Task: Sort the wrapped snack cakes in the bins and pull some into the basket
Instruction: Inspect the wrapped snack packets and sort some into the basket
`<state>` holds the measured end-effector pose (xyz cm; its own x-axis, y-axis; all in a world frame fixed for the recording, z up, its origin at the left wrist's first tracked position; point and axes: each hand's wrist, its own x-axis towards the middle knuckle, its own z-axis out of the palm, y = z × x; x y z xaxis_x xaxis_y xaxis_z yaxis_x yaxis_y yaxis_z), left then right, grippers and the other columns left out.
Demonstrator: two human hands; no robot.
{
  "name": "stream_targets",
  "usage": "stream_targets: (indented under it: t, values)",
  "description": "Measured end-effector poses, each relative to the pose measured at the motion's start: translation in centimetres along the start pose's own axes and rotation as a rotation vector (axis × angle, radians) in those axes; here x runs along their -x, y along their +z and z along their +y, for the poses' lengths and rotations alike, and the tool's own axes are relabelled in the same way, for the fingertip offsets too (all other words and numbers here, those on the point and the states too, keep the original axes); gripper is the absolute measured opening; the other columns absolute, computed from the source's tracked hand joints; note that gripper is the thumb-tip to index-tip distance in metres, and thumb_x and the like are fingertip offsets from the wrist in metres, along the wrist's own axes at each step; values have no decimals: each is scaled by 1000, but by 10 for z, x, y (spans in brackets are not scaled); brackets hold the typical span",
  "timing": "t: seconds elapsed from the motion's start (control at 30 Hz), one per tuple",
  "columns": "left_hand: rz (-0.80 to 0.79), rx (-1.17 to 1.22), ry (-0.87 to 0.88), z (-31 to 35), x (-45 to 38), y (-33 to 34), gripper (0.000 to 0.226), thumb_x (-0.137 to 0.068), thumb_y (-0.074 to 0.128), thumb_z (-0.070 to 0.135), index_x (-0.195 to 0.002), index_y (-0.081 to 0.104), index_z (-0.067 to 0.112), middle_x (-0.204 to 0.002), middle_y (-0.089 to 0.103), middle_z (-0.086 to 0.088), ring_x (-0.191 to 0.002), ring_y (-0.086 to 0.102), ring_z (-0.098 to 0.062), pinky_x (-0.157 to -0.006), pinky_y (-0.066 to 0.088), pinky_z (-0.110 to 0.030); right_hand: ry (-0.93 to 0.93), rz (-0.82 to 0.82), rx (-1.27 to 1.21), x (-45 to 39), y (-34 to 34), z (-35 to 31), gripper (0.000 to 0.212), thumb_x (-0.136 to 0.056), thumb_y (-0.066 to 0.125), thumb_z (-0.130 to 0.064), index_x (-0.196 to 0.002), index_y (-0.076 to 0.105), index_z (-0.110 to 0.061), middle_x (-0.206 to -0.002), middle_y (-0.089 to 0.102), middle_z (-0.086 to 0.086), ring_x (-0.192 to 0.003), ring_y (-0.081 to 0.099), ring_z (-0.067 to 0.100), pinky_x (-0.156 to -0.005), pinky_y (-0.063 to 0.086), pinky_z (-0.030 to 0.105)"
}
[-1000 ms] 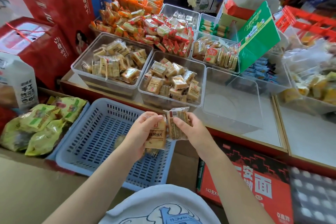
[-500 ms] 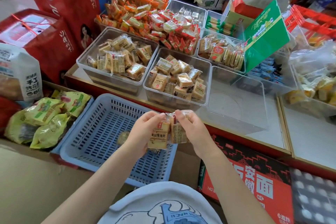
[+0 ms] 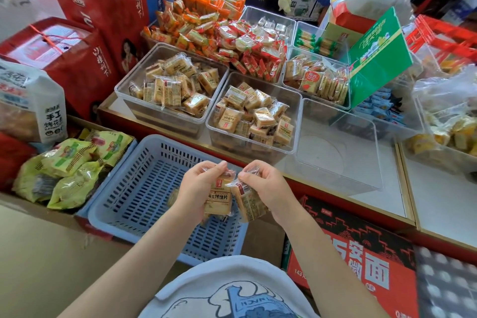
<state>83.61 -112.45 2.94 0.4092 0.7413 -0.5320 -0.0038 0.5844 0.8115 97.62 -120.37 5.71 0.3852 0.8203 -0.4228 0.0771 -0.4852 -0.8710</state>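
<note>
Pinched in the left grip (image 3: 200, 187) is one wrapped snack cake (image 3: 219, 197), and a second cake (image 3: 247, 204) is pinched in the right grip (image 3: 267, 186). Both are held touching over the blue basket's (image 3: 134, 188) right edge, below the cake-filled clear bin (image 3: 254, 116) on the tabletop (image 3: 382, 196).

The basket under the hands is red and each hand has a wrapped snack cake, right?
Not quite. The head view shows the basket is blue, not red. The rest holds: the left hand and the right hand each hold a wrapped snack cake above it.
</note>
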Motion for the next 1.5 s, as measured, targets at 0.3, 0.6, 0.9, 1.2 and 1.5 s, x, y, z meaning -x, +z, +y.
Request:
stream_targets:
  t: [0.3,0.6,0.9,1.2,1.5]
  values:
    - [95,-121,-136,-1,0,8,35,-106,48,48,-105,61,16,-95,71,-13,-87,72,-30,-72,60,-43,-2,103,-24,-4,9,3,10,-100,61,-23,-95,66,-16,-97,71,15,-90,70,31,-86,58,49]
    - [-463,-142,-62,-5,3,1,48,-93,73,32,-124,64,-3,-118,69,-29,-109,69,-41,-98,53,-55,110,293,-80,-21,9,8,20,-105,50,-35,-102,61,-19,-105,69,11,-97,65,22,-88,54,42]
    - [-107,130,-204,-16,-8,-1,33,-97,67,15,-124,67,-4,-111,74,-24,-84,74,-29,-66,64,-37,50,218,-181,-18,17,6,24,-102,60,-36,-118,59,-19,-113,67,4,-102,67,16,-91,59,40]
    - [-168,92,-105,-11,-7,2,68,-77,83,30,-134,54,7,-114,75,-17,-100,76,-32,-74,65,-42,-92,287,-87,-23,10,6,40,-94,70,-40,-126,50,-25,-112,60,5,-105,62,18,-87,58,34]
    - [-85,32,-78,-7,-16,-10,34,-100,64,14,-132,52,12,-121,71,-16,-102,74,-30,-77,62,-42,-21,56,61,-24,12,6,47,-90,76,-36,-124,46,-22,-115,58,-1,-103,61,10,-84,56,27]
